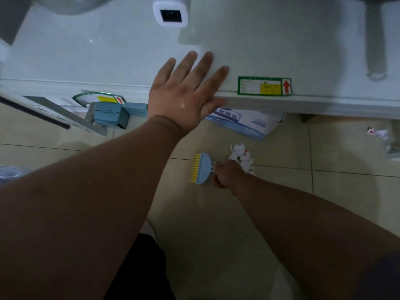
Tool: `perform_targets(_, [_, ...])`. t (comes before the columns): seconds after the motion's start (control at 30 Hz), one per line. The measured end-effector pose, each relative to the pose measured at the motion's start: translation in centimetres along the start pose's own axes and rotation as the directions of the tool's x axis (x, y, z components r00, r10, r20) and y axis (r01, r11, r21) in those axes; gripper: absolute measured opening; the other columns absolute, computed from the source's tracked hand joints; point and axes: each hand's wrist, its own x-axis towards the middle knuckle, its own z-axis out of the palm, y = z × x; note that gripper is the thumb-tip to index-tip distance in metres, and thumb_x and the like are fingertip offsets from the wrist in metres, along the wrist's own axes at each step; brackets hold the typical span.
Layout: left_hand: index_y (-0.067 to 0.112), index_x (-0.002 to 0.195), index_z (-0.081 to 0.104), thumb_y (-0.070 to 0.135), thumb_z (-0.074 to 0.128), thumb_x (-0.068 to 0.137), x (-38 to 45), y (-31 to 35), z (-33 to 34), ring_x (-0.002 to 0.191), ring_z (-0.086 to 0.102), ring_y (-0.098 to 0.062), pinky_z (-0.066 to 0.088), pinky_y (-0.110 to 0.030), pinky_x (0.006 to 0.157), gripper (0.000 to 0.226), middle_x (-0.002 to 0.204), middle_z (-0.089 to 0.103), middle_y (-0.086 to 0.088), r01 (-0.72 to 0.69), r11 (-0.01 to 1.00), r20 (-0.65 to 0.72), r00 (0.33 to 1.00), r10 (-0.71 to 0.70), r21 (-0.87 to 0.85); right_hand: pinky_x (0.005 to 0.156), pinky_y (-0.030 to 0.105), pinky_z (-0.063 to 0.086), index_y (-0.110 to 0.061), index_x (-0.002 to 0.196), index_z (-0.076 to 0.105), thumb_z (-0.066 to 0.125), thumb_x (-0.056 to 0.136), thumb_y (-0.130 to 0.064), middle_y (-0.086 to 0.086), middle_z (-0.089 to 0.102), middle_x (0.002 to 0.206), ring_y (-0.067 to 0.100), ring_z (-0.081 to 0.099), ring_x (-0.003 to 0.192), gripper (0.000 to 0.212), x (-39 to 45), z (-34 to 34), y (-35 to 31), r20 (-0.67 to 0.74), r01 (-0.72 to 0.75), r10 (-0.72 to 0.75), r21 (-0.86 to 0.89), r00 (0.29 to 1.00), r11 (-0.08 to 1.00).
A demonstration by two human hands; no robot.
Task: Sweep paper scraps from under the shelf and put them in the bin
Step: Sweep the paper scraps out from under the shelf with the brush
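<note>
The right hand (225,174) is clamping its grip around the handle of a small blue hand brush (202,168), whose yellow bristles are facing away from the main pile of paper scraps (241,158). That pile is lying on the floor tiles (281,202) just beyond the right hand, touching it on the side opposite the brush head. So the brush likely needs turning or carrying past the pile before sweeping. A second scrap (377,133) is sitting well apart from the pile. The left hand (186,94) is resting flat, fingers spread, on the shelf (303,50) above the pile. A printed salt bag (244,123) is poking out under the shelf edge.
</note>
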Motion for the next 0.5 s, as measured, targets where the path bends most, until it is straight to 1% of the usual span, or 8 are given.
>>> perform_targets(0.07, [0.034, 0.16, 0.04, 0.066, 0.024, 0.11, 0.1, -0.1, 0.2, 0.152, 0.039, -0.035, 0.031, -0.055, 0.123, 0.062, 0.166, 0.041, -0.007, 0.001, 1.0, -0.021, 1.0, -0.001, 0.004, 0.078, 0.042, 0.061, 0.0, 0.112, 0.068, 0.051, 0.099, -0.031, 0.02, 0.073, 0.095, 0.031, 0.07, 0.078, 0.037, 0.4, -0.1, 0.1, 0.013, 0.056, -0.054, -0.203, 0.998, 0.978])
perform_targets(0.1, [0.033, 0.16, 0.041, 0.066, 0.025, 0.11, 0.1, -0.1, 0.3, 0.152, 0.04, -0.036, 0.033, -0.056, 0.122, 0.062, 0.165, 0.042, -0.008, 0.001, 1.0, -0.029, 1.0, -0.001, 0.008, 0.085, 0.044, 0.06, -0.003, 0.113, 0.068, 0.051, 0.098, -0.03, 0.019, 0.073, 0.103, 0.033, 0.071, 0.089, 0.035, 0.4, -0.5, 0.1, 0.006, 0.078, -0.08, -0.301, 0.997, 0.951])
perform_targets(0.17, [0.032, 0.16, 0.042, 0.065, 0.027, 0.11, 0.0, 0.0, 0.6, 0.151, 0.041, -0.036, 0.034, -0.057, 0.121, 0.062, 0.164, 0.043, -0.008, -0.005, 1.0, -0.05, 0.999, 0.006, 0.023, 0.094, 0.044, 0.055, -0.008, 0.118, 0.068, 0.051, 0.098, -0.025, 0.017, 0.07, 0.115, 0.034, 0.067, 0.106, 0.031, 0.6, -1.8, 0.1, -0.016, 0.099, -0.118, -0.445, 0.993, 0.89])
perform_targets(0.27, [0.032, 0.16, 0.042, 0.064, 0.028, 0.11, 0.0, -0.1, 0.7, 0.15, 0.042, -0.036, 0.035, -0.057, 0.12, 0.061, 0.164, 0.044, -0.009, -0.008, 0.999, -0.066, 0.998, 0.01, 0.035, 0.098, 0.04, 0.052, -0.009, 0.121, 0.067, 0.053, 0.098, -0.026, 0.015, 0.068, 0.121, 0.032, 0.063, 0.114, 0.032, 1.2, -4.8, 0.3, -0.092, 0.047, -0.108, -0.506, 0.99, 0.861])
perform_targets(0.33, [0.031, 0.159, 0.043, 0.063, 0.03, 0.11, 0.1, 0.0, 0.6, 0.149, 0.044, -0.037, 0.037, -0.058, 0.119, 0.06, 0.163, 0.046, -0.01, -0.006, 0.999, -0.078, 0.997, 0.009, 0.042, 0.093, 0.036, 0.051, -0.01, 0.118, 0.069, 0.056, 0.096, -0.028, 0.013, 0.068, 0.119, 0.031, 0.063, 0.112, 0.032, 1.2, -7.1, 0.5, -0.152, 0.01, -0.11, -0.542, 0.982, 0.84])
perform_targets(0.4, [0.03, 0.159, 0.042, 0.063, 0.03, 0.11, 0.0, -0.1, 0.7, 0.149, 0.044, -0.038, 0.037, -0.059, 0.119, 0.06, 0.163, 0.045, -0.01, -0.008, 0.999, -0.074, 0.997, 0.011, 0.044, 0.091, 0.033, 0.05, -0.012, 0.123, 0.068, 0.056, 0.096, -0.03, 0.012, 0.067, 0.125, 0.029, 0.063, 0.114, 0.034, 1.0, -9.1, 0.9, -0.207, -0.029, -0.123, -0.606, 0.971, 0.795])
perform_targets(0.43, [0.03, 0.16, 0.042, 0.064, 0.03, 0.11, -0.1, -0.1, 0.8, 0.149, 0.043, -0.038, 0.036, -0.059, 0.119, 0.061, 0.163, 0.045, -0.01, -0.009, 0.999, -0.073, 0.997, 0.012, 0.044, 0.095, 0.033, 0.049, -0.012, 0.128, 0.065, 0.054, 0.097, -0.031, 0.011, 0.063, 0.132, 0.029, 0.06, 0.119, 0.037, 1.0, -9.9, 1.1, -0.258, -0.045, -0.136, -0.59, 0.957, 0.806])
perform_targets(0.5, [0.031, 0.16, 0.042, 0.064, 0.03, 0.11, -0.1, -0.1, 0.9, 0.149, 0.044, -0.038, 0.036, -0.058, 0.119, 0.061, 0.163, 0.045, -0.01, -0.007, 0.999, -0.083, 0.997, 0.011, 0.05, 0.102, 0.034, 0.046, -0.01, 0.135, 0.059, 0.049, 0.101, -0.031, 0.012, 0.056, 0.141, 0.029, 0.055, 0.127, 0.041, 0.6, -11.3, 1.3, -0.305, -0.041, -0.157, -0.553, 0.94, 0.832])
